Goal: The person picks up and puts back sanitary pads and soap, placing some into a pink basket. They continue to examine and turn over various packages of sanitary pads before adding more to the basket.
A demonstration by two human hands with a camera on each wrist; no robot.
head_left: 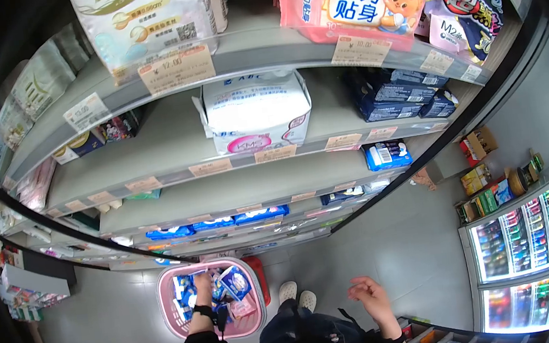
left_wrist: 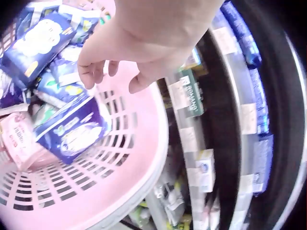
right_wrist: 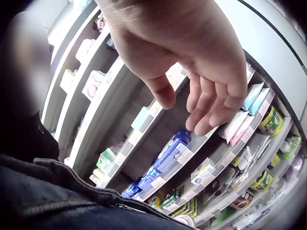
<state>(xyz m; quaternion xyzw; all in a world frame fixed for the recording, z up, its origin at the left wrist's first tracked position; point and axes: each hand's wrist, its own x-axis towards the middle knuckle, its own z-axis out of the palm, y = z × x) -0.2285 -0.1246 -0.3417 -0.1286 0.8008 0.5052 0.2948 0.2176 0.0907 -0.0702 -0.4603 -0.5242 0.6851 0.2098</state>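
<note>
My left hand hangs over a pink plastic basket on the floor. In the left wrist view, its fingers are loosely bent above the basket's slotted side, with nothing between them. Inside the basket lie several packs: a dark blue one with a white cloud shape, a purple-blue one and a pale pink one. Away to the right, my right hand floats in the air beside the legs. The right wrist view shows its fingers relaxed and holding nothing, with shelves beyond.
Tall curved shelves stand in front, carrying a white pack, a pink pack and low blue packs. Something red sits beside the basket, near light shoes. Lit drink coolers line the right side.
</note>
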